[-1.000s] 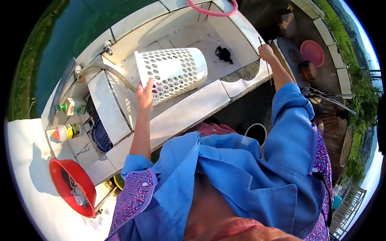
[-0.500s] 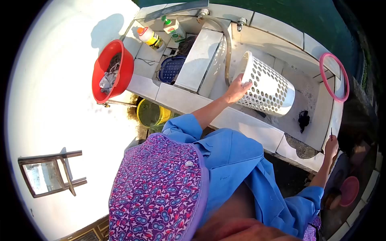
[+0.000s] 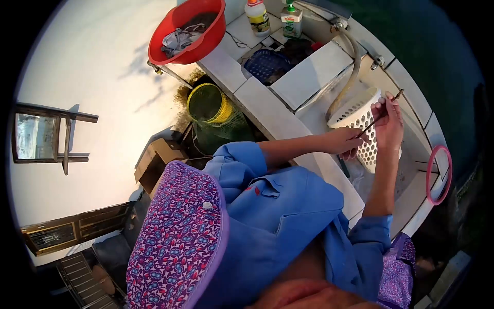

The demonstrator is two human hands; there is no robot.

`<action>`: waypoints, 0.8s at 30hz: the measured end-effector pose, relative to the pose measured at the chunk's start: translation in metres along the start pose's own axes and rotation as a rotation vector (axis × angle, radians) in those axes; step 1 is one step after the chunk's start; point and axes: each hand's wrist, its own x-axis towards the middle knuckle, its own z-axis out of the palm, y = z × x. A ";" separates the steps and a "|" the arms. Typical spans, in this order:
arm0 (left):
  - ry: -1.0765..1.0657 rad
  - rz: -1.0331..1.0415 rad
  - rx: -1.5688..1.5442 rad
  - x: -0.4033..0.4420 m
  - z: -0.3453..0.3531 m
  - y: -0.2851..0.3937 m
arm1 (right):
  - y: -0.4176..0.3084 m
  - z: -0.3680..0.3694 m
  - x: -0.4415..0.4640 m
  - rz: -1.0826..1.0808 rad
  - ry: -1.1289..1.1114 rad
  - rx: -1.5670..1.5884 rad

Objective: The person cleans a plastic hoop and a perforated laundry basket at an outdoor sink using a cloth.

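Observation:
A thin dark stick (image 3: 374,122) runs between my two hands. My left hand (image 3: 346,143) is closed on its lower end, and my right hand (image 3: 389,126) grips it near its upper end. Just behind them, a white basket (image 3: 368,154) with round holes leans in the tiled basin (image 3: 409,177); my hands and forearm cover part of it. A grey-brown hose (image 3: 355,67) hangs from a tap down beside the basket rim.
A red tub (image 3: 211,38) with cloth in it stands at the upper left. Near it are a white bottle (image 3: 257,18), a green-topped bottle (image 3: 292,23) and a blue basket (image 3: 267,66). A pink ring (image 3: 428,177) rests on the basin's right edge. Below the ledge is a yellow-rimmed net basket (image 3: 224,110).
My left hand has let go of the white basket and taken hold of the stick. My right hand has come up and inward from the basin's right edge. The view has swung left.

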 end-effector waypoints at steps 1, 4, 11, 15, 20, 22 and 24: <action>0.019 -0.042 -0.036 -0.005 -0.017 0.001 | 0.010 0.017 0.008 0.064 -0.025 -0.021; 0.261 -0.114 -0.349 -0.020 -0.075 0.001 | 0.032 0.031 0.010 0.057 -0.007 -0.291; 0.961 -0.189 -0.220 -0.039 -0.298 -0.012 | 0.012 -0.059 -0.046 0.176 0.258 -0.207; 1.113 -0.083 1.144 -0.045 -0.359 -0.033 | -0.002 -0.122 -0.106 0.152 0.565 -0.208; 0.563 0.330 0.539 0.004 -0.238 -0.017 | -0.020 -0.184 -0.160 0.084 0.865 -0.217; 0.335 0.149 0.308 0.037 -0.183 -0.009 | -0.023 -0.214 -0.170 0.092 0.948 -0.225; 0.253 0.067 0.270 0.064 -0.120 -0.008 | -0.020 -0.252 -0.179 0.221 1.015 -0.432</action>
